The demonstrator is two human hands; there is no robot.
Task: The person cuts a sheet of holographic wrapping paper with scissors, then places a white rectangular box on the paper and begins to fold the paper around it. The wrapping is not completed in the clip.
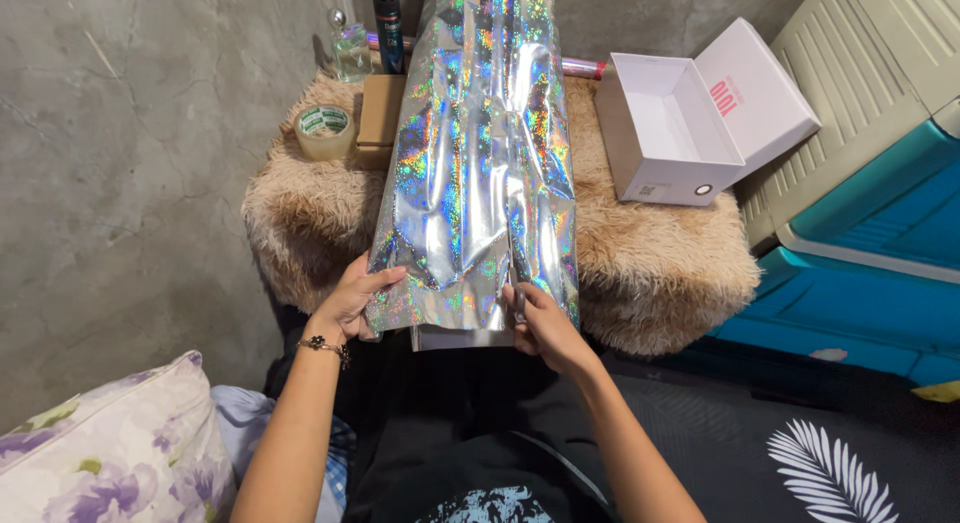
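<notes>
Both hands (450, 308) pinching holographic foil sheet (475, 173) on furry stool (660, 253), between tape roll (325, 131) and open white box (690, 123).

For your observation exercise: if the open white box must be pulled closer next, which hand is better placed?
Probably the right hand: the open white box sits on the person's right side of the furry stool. The left hand would need to cross the holographic sheet.

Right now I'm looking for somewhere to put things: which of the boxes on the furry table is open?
The white box at the right, its lid flipped back and inside empty. The brown cardboard box, beside the tape roll, is not visibly open.
</notes>
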